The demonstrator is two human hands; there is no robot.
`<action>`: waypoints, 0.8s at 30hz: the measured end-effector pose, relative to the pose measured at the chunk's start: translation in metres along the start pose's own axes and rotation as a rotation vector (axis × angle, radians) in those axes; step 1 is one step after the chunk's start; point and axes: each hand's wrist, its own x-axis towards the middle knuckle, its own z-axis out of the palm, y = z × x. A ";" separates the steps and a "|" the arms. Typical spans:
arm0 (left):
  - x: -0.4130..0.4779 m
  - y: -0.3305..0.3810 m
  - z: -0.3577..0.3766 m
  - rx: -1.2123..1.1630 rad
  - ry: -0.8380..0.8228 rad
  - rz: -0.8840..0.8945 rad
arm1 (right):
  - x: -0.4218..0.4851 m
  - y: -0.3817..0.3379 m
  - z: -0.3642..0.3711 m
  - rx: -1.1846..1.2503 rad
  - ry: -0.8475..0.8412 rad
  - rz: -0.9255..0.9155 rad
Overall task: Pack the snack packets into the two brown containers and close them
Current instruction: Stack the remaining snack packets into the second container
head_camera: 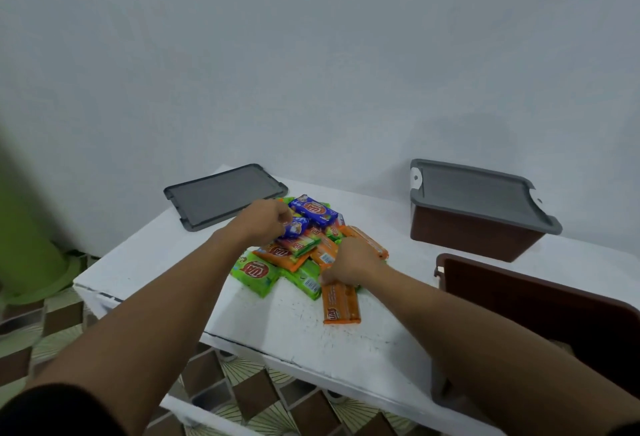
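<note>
A heap of snack packets (pixel 298 252) in green, orange and blue lies in the middle of the white table (pixel 166 262). My left hand (pixel 265 222) pinches a blue packet (pixel 294 226) at the heap's far left. My right hand (pixel 349 262) grips the top end of an orange packet (pixel 341 304) at the heap's near side. One brown container (pixel 474 233) stands at the far right with a grey lid (pixel 481 194) on it. A second brown container (pixel 540 300) sits open at the near right, partly behind my right forearm. A loose grey lid (pixel 225 194) lies at the far left.
A pale wall rises directly behind the table. A green cylindrical object (pixel 24 227) stands on the patterned tile floor (pixel 52 324) to the left. The table's front edge runs diagonally below my forearms.
</note>
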 end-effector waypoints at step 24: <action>0.033 -0.001 -0.015 0.285 -0.322 0.122 | -0.002 0.013 -0.021 0.290 -0.068 0.141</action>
